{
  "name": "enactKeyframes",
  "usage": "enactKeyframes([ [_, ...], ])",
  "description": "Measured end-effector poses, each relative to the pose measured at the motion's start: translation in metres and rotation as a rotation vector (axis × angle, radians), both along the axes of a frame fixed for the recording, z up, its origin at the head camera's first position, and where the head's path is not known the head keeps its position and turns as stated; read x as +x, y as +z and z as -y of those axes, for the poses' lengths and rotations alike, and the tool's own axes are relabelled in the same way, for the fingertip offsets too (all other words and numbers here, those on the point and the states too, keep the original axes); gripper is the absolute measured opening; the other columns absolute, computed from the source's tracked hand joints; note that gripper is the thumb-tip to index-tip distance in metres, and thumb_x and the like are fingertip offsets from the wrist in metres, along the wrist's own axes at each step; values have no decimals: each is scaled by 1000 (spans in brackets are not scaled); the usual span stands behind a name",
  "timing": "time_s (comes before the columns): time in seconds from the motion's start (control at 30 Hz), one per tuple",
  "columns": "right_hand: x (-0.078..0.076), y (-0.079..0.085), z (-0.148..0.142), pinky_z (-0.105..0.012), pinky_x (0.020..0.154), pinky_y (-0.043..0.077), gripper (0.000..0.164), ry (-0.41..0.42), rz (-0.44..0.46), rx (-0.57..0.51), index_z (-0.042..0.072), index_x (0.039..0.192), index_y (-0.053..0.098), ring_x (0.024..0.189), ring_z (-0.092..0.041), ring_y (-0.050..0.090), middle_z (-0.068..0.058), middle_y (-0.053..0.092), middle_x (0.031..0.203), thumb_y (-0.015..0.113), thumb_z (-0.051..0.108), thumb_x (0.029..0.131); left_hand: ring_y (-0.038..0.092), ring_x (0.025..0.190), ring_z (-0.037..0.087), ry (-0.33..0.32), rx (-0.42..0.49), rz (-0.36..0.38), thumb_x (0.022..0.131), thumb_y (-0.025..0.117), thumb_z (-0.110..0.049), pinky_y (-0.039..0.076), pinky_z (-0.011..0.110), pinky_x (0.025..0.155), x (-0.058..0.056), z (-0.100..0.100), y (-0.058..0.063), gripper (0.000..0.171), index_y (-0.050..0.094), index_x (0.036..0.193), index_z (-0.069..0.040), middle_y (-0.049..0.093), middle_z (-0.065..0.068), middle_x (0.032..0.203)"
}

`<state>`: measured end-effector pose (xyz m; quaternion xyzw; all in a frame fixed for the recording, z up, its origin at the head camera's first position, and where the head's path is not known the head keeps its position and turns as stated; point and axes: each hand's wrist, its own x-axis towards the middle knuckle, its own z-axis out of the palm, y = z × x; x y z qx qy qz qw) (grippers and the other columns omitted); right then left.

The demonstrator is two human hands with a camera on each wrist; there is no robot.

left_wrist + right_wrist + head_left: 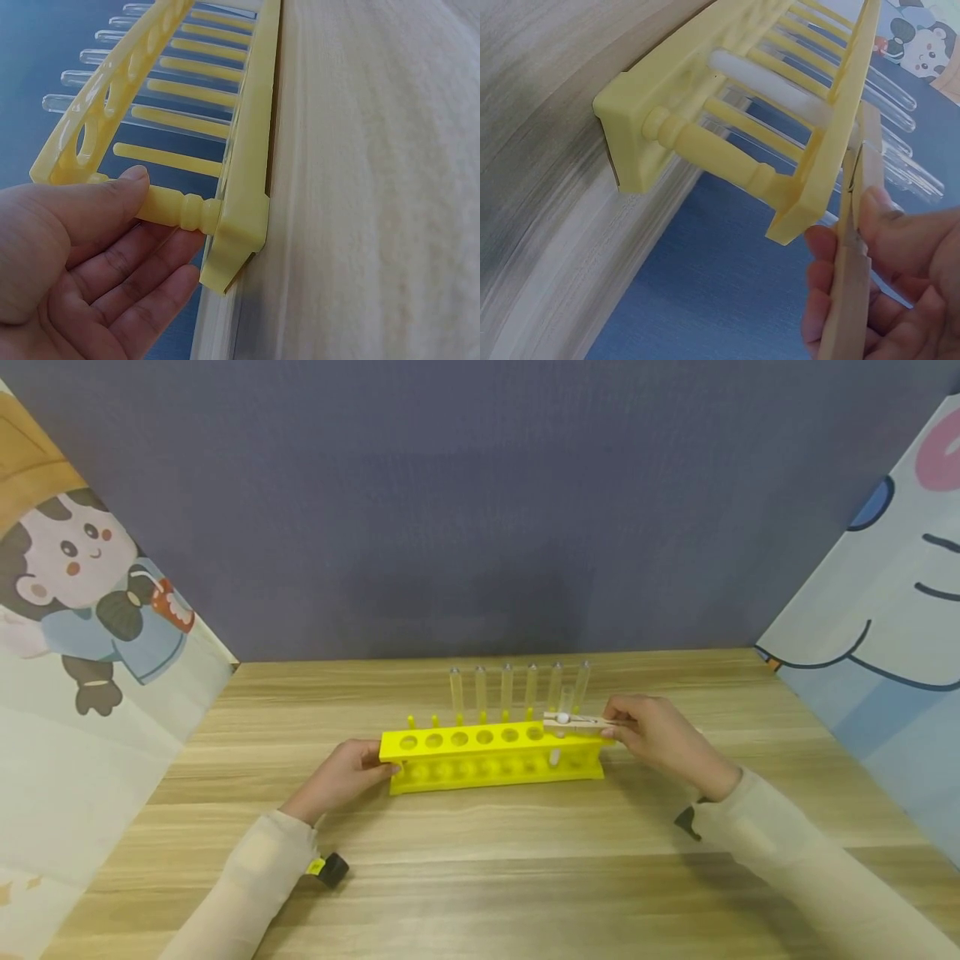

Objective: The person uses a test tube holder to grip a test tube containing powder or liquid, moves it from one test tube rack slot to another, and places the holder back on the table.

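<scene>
A yellow test tube rack [480,753] stands on the wooden table, with a row of holes in front and pegs behind. My left hand [341,777] grips the rack's left end post [169,206], thumb over it and fingers behind. At the other end my right hand [660,735] holds a wooden test tube clamp [847,292] between thumb and fingers. The clamp's jaws are around the upper part of a test tube with white contents [769,81]. That tube stands through a hole near the rack's right end, its bottom at the base.
Several clear test tubes [507,687] sit upside down on the rear pegs, close behind the clamp. A blue-grey panel [480,527] rises at the table's back edge. Bare wooden tabletop [495,868] lies in front of the rack.
</scene>
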<state>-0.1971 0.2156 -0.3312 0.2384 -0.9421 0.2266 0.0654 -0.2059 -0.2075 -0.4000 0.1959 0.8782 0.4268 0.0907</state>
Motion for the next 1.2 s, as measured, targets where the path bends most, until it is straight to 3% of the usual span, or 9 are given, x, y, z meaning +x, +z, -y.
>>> enactKeyframes([
  [0.63, 2, 2, -4, -29, 57, 47, 8, 4, -79, -18, 6, 89, 67, 63, -9, 53, -2, 67, 79, 71, 7, 83, 61, 106, 24, 6, -1, -2, 89, 64, -9, 50, 41, 93, -1, -1, 1, 25, 66, 113, -4, 66, 11, 115],
  [1.2, 5, 13, -4, -32, 59, 51, 12, -14, -150, -5, 0, 94, 69, 65, -13, 57, -7, 68, 81, 70, 5, 83, 60, 109, 26, -1, -2, 1, 90, 64, -9, 49, 41, 94, -1, 0, -1, 27, 65, 116, -4, 65, 12, 117],
])
